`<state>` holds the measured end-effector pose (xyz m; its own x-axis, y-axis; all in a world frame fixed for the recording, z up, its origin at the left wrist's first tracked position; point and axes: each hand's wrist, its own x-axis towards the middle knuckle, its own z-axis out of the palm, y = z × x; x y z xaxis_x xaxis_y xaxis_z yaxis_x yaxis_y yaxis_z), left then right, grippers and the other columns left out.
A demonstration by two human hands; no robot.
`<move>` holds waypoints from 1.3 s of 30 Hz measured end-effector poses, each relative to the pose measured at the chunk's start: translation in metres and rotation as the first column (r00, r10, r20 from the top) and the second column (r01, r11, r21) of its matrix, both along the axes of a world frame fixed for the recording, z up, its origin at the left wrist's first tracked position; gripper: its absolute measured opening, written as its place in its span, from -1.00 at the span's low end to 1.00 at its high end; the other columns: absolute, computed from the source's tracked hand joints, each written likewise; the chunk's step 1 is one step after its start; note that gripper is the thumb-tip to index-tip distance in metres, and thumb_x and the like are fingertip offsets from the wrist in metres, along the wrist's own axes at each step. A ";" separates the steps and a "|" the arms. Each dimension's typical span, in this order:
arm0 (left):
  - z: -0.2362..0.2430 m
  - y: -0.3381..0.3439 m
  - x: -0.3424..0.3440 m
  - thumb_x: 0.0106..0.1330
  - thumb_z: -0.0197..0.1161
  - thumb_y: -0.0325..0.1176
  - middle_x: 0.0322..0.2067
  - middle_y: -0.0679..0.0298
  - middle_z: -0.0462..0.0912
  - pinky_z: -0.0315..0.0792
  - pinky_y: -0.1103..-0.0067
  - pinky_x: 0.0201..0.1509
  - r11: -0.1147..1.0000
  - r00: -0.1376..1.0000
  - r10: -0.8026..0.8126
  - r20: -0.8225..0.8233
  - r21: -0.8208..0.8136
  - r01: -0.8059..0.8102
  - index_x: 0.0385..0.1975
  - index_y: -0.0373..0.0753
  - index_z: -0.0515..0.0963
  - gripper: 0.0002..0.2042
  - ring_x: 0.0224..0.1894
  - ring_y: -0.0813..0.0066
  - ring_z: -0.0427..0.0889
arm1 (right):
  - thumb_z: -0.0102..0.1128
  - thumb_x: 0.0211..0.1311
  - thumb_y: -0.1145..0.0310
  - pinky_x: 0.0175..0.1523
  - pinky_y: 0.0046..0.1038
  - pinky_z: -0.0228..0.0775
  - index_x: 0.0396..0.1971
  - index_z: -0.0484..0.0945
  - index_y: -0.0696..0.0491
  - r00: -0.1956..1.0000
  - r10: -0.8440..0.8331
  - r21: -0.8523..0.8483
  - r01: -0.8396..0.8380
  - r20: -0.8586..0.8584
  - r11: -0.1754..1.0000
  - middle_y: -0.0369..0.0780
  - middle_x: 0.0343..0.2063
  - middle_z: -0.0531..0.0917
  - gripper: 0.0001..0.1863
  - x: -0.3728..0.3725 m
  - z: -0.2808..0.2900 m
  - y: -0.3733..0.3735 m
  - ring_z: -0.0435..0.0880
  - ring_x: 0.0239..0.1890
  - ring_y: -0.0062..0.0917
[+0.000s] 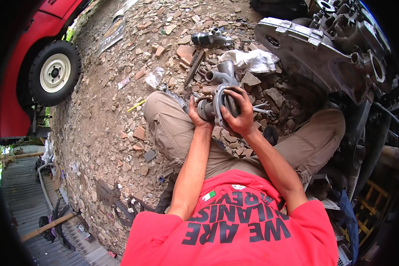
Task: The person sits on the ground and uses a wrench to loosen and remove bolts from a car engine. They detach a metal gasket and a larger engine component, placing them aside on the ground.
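Note:
Both my hands hold a grey cast-metal part that looks like an engine water pump (219, 98), with a flat flange and stubby pipe outlets pointing away from me. My left hand (201, 116) is closed round its hub end, on the left of the flange. Across the flange, my right hand (238, 111) curls its fingers over the body, hiding part of it. The part is held above the ground between my bent knees. Spanners (264, 108) lie just right of my right hand. A wire brush or file-like strip (194, 67) rests beyond my left hand.
Broken tile and stones cover the ground (106, 119). A black and silver hand tool (212, 38) lies farther off, near a crumpled clear plastic bag (255, 60). Large engine castings (314, 53) crowd the right. A red vehicle (26, 31) with a cream wheel (55, 73) stands left.

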<state>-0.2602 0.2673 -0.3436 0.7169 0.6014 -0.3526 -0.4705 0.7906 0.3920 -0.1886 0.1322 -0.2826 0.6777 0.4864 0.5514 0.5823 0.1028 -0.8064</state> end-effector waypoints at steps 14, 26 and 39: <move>-0.011 0.002 0.003 0.42 0.18 -0.12 -0.42 0.24 0.69 0.51 0.58 -0.27 0.928 0.949 0.124 -0.289 0.373 -0.007 -0.27 -0.26 0.63 -0.70 -0.42 0.50 0.62 | -0.25 0.50 -0.23 0.14 -0.45 0.42 0.24 0.40 0.07 0.271 0.227 0.228 -0.026 -0.935 0.973 -0.22 -0.04 0.60 -0.31 0.013 -0.072 0.009 0.59 -0.02 -0.51; -0.018 -0.006 -0.009 0.32 0.24 -0.09 -0.43 0.25 0.67 0.57 0.43 -0.32 0.984 0.728 -0.123 -0.674 0.014 0.180 -0.31 -0.20 0.60 -0.73 -0.45 0.39 0.67 | -0.43 0.49 -0.01 -0.09 -0.24 0.64 -0.17 0.55 0.06 -0.126 0.030 0.021 0.073 -0.992 0.997 -0.11 -0.27 0.70 -0.44 -0.014 -0.042 -0.001 0.73 -0.25 -0.35; 0.203 0.078 0.102 0.42 0.15 -0.13 -0.43 0.17 0.68 0.57 0.48 -0.33 0.814 0.962 0.215 -0.166 0.575 -0.083 -0.34 -0.29 0.59 -0.69 -0.45 0.38 0.67 | -0.34 0.47 0.03 -0.05 -0.22 0.63 -0.09 0.52 0.10 0.304 0.414 0.403 -0.102 -0.858 0.910 -0.09 -0.23 0.65 -0.49 0.094 0.160 0.071 0.71 -0.18 -0.32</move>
<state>-0.1580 0.3449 -0.1403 0.5488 0.8341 -0.0554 -0.4168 0.3305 0.8468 -0.0949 0.2034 -0.1225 0.6785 0.7039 -0.2101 -0.5976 0.3625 -0.7152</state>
